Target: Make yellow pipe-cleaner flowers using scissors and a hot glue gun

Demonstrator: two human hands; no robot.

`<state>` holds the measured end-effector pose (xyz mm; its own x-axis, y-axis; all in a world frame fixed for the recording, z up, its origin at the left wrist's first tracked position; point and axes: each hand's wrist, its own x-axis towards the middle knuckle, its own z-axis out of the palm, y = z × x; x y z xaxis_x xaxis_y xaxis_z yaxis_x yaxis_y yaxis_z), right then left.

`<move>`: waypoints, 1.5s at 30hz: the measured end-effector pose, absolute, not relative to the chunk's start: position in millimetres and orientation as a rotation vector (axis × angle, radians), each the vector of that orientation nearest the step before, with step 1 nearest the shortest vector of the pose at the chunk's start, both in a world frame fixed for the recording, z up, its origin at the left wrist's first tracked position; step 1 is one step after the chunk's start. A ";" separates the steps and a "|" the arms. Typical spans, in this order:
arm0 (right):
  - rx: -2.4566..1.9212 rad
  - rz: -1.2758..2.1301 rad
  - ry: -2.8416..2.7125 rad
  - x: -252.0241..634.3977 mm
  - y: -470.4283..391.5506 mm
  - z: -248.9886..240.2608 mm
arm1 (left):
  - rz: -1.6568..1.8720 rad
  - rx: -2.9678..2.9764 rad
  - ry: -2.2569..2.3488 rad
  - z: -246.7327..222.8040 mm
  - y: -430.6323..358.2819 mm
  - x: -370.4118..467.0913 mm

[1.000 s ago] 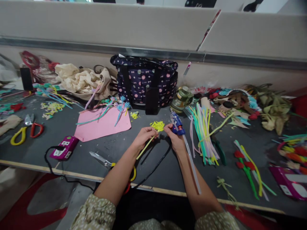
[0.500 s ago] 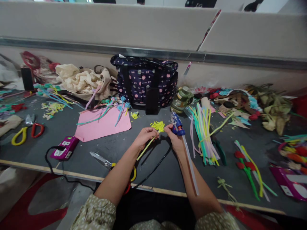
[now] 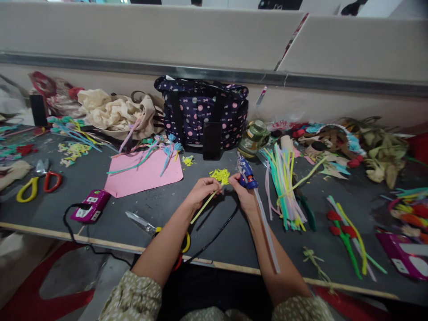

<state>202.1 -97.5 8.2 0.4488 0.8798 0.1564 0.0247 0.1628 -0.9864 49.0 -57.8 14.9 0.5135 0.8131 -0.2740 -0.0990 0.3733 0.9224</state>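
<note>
My left hand (image 3: 203, 191) pinches a pale yellow pipe cleaner (image 3: 203, 208), its free end slanting down toward me. Just beyond the fingertips lies a small heap of cut yellow pieces (image 3: 220, 174); whether the pipe cleaner's tip touches them I cannot tell. My right hand (image 3: 244, 194) is closed around a blue glue gun (image 3: 246, 173), whose nozzle end points away from me. From its back a long clear glue stick (image 3: 266, 229) runs down over my right forearm. Partly under my left forearm are scissors (image 3: 142, 223) with yellow and red handles.
Left of my hands are a pink sheet (image 3: 143, 176), a purple power strip (image 3: 91, 206) and another pair of scissors (image 3: 40, 178). A dark patterned bag (image 3: 190, 111) with a phone (image 3: 211, 140) before it stands behind. To the right lies a bundle of pipe cleaners (image 3: 284, 191). A black cord (image 3: 214, 236) crosses the table.
The glue gun has tilted very slightly, its nozzle end shifting a little left and the glue stick's tail a little right. My left hand stays in place.
</note>
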 end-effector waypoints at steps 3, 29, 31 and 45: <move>-1.275 0.762 -0.935 201.5 -98.2 9.4 | 0.685 1.027 0.862 15.4 -57.9 49.3; -1.140 0.771 -0.738 200.3 -95.8 11.6 | 0.767 0.986 0.799 17.1 -56.5 45.5; -1.101 0.791 -0.741 200.0 -96.3 12.5 | 0.796 0.954 0.768 18.6 -56.4 44.3; -1.091 0.892 -0.732 194.3 -97.8 6.0 | 0.849 0.763 0.679 15.7 -51.0 41.9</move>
